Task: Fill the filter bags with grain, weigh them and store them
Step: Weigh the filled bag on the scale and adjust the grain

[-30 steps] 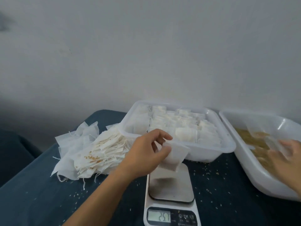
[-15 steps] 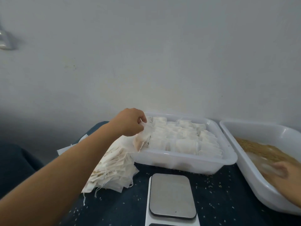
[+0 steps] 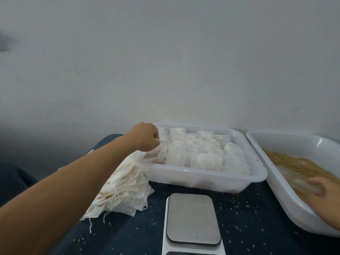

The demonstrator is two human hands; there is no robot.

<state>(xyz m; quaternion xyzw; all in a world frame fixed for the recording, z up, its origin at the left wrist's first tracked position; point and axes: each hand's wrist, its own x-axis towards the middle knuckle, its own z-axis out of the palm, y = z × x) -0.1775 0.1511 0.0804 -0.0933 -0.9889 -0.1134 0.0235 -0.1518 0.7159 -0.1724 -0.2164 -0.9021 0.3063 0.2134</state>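
Observation:
My left hand reaches over the near left corner of the white storage tray and pinches a filled filter bag at its top; the bag hangs inside the tray beside rows of filled bags. My right hand is in the grain tub at the right, holding a translucent empty filter bag down in the brown grain. The scale's steel plate in front of me is bare.
A heap of empty filter bags with strings lies left of the storage tray. Loose grains are scattered over the dark blue tabletop. A pale wall stands close behind both containers.
My left hand lifted the filled bag off the scale and carried it left and back into the storage tray's corner. My right hand pushed an empty bag lower into the grain.

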